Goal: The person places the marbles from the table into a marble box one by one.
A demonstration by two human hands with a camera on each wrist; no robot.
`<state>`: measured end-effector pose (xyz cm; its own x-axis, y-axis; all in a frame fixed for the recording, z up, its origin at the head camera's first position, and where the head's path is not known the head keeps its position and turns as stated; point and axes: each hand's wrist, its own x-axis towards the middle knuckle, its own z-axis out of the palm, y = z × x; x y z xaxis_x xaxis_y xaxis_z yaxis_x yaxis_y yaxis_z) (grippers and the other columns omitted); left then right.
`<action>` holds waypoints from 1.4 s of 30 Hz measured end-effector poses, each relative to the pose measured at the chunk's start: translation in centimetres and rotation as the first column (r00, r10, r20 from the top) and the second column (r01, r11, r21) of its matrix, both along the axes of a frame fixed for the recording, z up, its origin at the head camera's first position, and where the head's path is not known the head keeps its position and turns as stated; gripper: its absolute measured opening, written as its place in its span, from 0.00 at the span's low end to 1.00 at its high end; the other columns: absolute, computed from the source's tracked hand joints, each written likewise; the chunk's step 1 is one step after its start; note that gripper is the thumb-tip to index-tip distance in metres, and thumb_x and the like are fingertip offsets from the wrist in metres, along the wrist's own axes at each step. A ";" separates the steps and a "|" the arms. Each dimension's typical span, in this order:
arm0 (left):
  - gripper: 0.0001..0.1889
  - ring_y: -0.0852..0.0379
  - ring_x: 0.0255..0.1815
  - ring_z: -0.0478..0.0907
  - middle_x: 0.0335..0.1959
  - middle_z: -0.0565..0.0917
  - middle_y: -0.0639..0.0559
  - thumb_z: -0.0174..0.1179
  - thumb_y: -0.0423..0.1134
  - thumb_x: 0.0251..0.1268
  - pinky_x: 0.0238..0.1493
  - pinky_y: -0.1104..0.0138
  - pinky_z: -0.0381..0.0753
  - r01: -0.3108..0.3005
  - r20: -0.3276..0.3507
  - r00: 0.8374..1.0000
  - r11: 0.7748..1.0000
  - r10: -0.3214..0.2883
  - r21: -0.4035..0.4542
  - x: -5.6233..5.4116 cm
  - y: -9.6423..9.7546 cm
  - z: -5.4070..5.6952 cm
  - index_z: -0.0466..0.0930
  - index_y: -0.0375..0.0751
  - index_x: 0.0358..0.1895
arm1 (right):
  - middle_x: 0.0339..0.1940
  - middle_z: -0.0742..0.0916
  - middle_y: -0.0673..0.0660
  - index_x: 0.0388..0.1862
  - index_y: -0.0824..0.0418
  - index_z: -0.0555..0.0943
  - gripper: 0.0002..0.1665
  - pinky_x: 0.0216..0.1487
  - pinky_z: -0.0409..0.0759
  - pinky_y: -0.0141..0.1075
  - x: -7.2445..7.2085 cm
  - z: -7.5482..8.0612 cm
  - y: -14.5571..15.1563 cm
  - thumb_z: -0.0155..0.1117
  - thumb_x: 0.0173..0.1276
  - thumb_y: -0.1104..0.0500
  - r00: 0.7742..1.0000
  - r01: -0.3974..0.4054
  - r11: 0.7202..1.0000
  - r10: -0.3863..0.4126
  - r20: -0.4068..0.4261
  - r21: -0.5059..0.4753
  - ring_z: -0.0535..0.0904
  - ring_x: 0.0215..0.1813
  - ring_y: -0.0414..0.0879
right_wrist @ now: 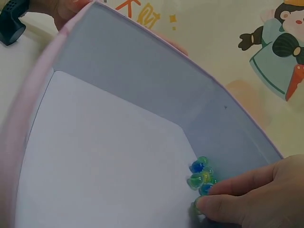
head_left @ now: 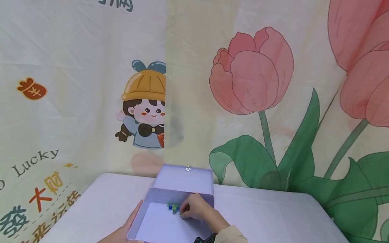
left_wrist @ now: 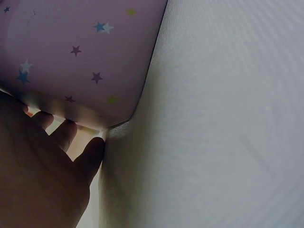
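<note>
A lavender box (head_left: 161, 229) stands on the table with its lid (head_left: 183, 177) raised at the back. Inside, toward the far wall, lies a small cluster of green and blue glass marbles (head_left: 173, 207). My right hand (head_left: 196, 207) reaches into the box beside them. Its thumb and forefinger pinch a greenish marble (right_wrist: 198, 205), partly covered by the fingertips. My left hand (head_left: 126, 227) holds the near left corner of the box, its fingers along the outer side wall. Printed stars mark the box's outer side (left_wrist: 85, 57) in the left wrist view.
A white cloth covers the table (head_left: 258, 216) on both sides of the box. Close behind hangs a printed curtain (head_left: 188, 101) with tulips and a cartoon figure. A metal clasp (head_left: 187, 168) sits on the lid's upper edge. A dark strap device (head_left: 205, 239) is on the right wrist.
</note>
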<state>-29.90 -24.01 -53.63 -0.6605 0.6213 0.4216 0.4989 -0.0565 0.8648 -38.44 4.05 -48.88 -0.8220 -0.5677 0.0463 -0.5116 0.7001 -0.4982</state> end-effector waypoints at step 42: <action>0.56 0.46 0.68 0.51 0.77 0.33 0.49 0.60 0.41 0.62 0.57 0.75 0.61 -0.156 0.428 0.846 0.915 0.318 -0.372 2.1 0.4 3.1 0.18 0.77 0.70 | 0.37 0.83 0.50 0.40 0.59 0.87 0.14 0.38 0.80 0.27 9.8 -5.0 19.0 0.73 0.52 0.64 0.825 0.564 0.782 -0.541 0.162 -0.265 0.81 0.40 0.42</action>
